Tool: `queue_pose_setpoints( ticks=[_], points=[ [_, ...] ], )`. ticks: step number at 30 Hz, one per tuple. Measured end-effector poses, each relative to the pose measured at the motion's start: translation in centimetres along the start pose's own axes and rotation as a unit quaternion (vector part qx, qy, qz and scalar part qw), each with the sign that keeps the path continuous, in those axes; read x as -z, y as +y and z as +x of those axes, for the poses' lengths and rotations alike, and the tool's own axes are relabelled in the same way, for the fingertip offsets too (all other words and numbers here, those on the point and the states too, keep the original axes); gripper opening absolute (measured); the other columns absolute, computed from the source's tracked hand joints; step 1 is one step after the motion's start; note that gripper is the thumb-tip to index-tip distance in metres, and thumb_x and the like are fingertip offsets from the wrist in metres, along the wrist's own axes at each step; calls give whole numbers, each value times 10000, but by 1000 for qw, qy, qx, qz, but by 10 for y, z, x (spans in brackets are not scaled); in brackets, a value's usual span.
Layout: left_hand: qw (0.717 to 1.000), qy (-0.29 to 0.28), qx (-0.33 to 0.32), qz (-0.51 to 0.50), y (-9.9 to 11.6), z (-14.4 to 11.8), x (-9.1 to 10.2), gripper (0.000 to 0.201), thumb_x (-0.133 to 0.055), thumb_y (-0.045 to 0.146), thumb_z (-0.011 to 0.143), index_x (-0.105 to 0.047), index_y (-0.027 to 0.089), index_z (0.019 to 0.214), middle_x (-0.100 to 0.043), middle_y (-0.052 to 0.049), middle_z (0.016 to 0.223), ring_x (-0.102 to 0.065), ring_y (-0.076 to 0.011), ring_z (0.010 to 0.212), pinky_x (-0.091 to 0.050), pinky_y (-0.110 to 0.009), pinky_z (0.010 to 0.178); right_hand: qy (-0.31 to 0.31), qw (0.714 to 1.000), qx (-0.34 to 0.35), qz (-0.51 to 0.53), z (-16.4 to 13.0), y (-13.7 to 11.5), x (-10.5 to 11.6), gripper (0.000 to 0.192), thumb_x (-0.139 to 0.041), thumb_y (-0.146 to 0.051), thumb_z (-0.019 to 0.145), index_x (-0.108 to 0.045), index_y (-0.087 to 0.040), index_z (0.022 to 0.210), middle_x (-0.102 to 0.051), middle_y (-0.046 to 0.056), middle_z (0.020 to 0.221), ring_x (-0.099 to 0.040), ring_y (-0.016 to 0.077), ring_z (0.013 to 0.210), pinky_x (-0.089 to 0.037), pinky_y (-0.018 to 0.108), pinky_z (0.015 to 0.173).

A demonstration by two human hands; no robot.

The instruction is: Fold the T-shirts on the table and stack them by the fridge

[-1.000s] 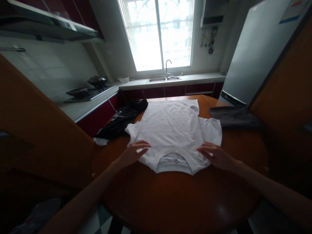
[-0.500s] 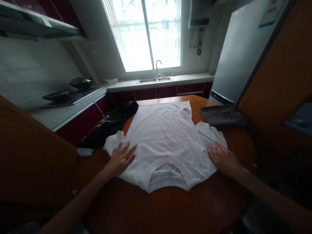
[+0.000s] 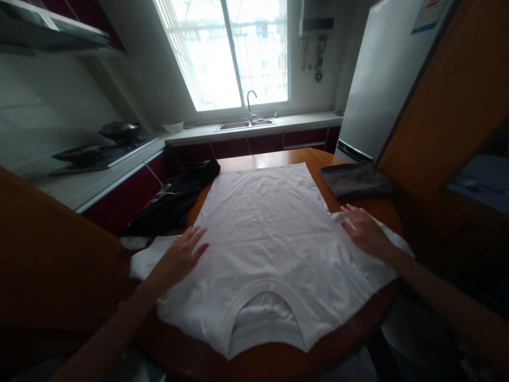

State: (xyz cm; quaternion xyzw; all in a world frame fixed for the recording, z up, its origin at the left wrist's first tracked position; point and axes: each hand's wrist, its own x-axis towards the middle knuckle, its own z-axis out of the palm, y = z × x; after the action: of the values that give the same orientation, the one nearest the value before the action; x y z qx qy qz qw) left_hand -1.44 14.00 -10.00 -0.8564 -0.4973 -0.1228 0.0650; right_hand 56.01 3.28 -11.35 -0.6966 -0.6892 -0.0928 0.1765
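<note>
A white T-shirt (image 3: 264, 228) lies spread over the round wooden table (image 3: 274, 159), its neckline toward me and its hem at the far side. My left hand (image 3: 181, 257) is over the shirt's left side by the sleeve, fingers stretched out. On the opposite side, my right hand (image 3: 365, 231) is over the right sleeve near the underarm, fingers apart. Neither hand grips the cloth. Whether the palms press on the fabric or hover just above it, I cannot tell.
Black clothing (image 3: 178, 193) lies at the table's left edge. A folded dark grey cloth (image 3: 356, 179) rests at the back right. Beyond are a counter with a sink (image 3: 244, 124), a stove with a pan (image 3: 119, 130), and a fridge (image 3: 387, 79).
The shirt has shifted toward me and now lies flatter and wider, its sleeves spread farther out. My right hand has moved up toward the underarm; my left has moved slightly left.
</note>
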Motion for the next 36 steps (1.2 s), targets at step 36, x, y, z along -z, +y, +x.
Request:
queue_pose_setpoints(
  ticks=[36],
  points=[
    [977, -23, 214, -8, -128, 348, -64, 334, -584, 139, 858, -741, 87, 1148, -703, -158, 1200, -617, -298, 1164, -460, -373, 1048, -85, 989, -123, 3, 281, -30, -152, 590, -221, -501, 1050, -555, -163, 1398, -440, 201, 1551, -357, 324, 1453, -254, 512, 1166]
  ],
)
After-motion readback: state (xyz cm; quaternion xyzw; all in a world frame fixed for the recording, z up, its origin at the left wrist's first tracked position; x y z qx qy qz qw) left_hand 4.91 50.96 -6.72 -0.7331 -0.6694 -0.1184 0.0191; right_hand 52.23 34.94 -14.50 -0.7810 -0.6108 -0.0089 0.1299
